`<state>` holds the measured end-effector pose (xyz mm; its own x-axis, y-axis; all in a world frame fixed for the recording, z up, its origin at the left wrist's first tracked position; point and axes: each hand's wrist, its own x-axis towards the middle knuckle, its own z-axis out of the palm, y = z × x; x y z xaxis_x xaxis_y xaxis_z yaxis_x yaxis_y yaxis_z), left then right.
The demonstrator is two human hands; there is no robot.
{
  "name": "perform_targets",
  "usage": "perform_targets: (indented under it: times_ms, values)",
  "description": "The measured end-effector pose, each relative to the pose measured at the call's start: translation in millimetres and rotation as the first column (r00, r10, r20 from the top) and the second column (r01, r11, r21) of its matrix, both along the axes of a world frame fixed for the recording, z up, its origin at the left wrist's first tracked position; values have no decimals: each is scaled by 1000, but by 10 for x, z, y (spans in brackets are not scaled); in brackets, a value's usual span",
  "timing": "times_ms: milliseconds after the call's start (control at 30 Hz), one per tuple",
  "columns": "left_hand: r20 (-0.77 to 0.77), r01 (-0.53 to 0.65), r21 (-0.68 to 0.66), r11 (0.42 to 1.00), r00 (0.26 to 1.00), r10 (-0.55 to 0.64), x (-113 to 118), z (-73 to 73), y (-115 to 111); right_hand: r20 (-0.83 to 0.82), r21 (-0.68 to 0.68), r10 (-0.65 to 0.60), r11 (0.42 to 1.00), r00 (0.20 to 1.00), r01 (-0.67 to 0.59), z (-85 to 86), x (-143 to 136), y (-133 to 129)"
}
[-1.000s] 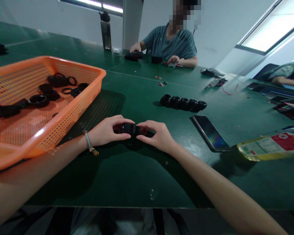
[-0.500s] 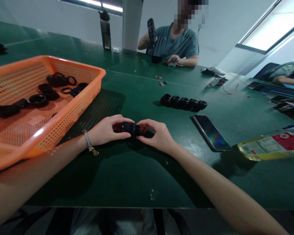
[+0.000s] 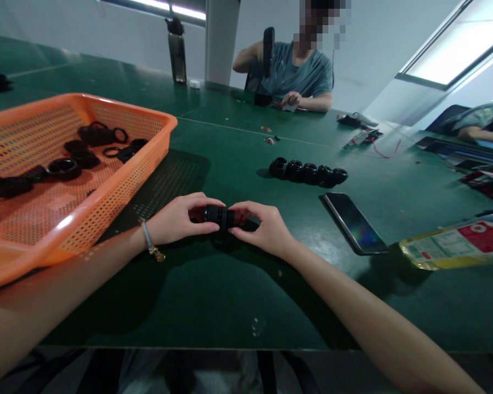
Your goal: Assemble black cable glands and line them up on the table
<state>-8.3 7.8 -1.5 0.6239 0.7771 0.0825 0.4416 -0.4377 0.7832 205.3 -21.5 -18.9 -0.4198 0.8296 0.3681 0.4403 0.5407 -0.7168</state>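
Note:
Between my two hands is a small black ribbed cylindrical part (image 3: 219,215), held level just above the green table (image 3: 213,295). My left hand (image 3: 184,219), with a bracelet at the wrist, pinches its left end between thumb and fingers. From the other side my right hand (image 3: 263,225) pinches the right end. The fingers cover both ends, so I cannot tell whether it is one piece or two joined. Farther off to the right lies a row of several black ring-like parts (image 3: 309,173), touching each other.
On the left an orange basket (image 3: 164,143) holds several black parts and rings. To the right lie a phone (image 3: 355,223) and a bottle of yellow liquid (image 3: 456,242). A dark drinking bottle (image 3: 177,52) stands at the back. Across the table a person (image 3: 299,74) holds a black tool (image 3: 268,52).
My hands and the black part stay nearly in place. Across the table, the person's raised hand and black tool have shifted a little to the right.

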Motion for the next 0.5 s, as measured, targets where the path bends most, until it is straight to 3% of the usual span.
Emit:
perform_targets:
  times_ms: [500]
  values:
    - [14,2,-22,1000,1000,-1,8,-5,-4,15,3,1,1000,1000,-1,11,9,-4]
